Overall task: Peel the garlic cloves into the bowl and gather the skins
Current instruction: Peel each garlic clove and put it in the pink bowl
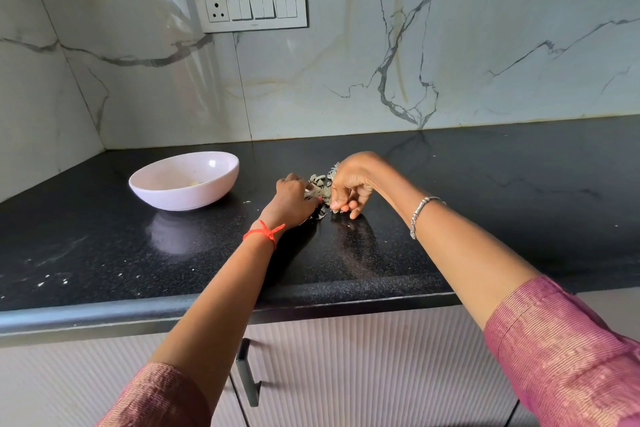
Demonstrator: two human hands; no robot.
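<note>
The bowl (185,180) sits on the surface (485,184) at centre left of the frame, with a clove (194,183) lying in it. Right of the bowl, near mid-frame, the skins (322,184) lie heaped on the surface. The left hand (292,199) touches their left side and the right hand (349,187) their right. A switch panel (251,7) is on the wall behind, upper centre-left. A cabinet handle (247,371) hangs below the surface's front edge.

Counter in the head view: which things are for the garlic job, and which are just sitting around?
For the job: pale pink round bowl, heap of papery grey garlic skins, left hand, right hand.
Just there: white wall switch panel, dark metal cabinet handle.
</note>
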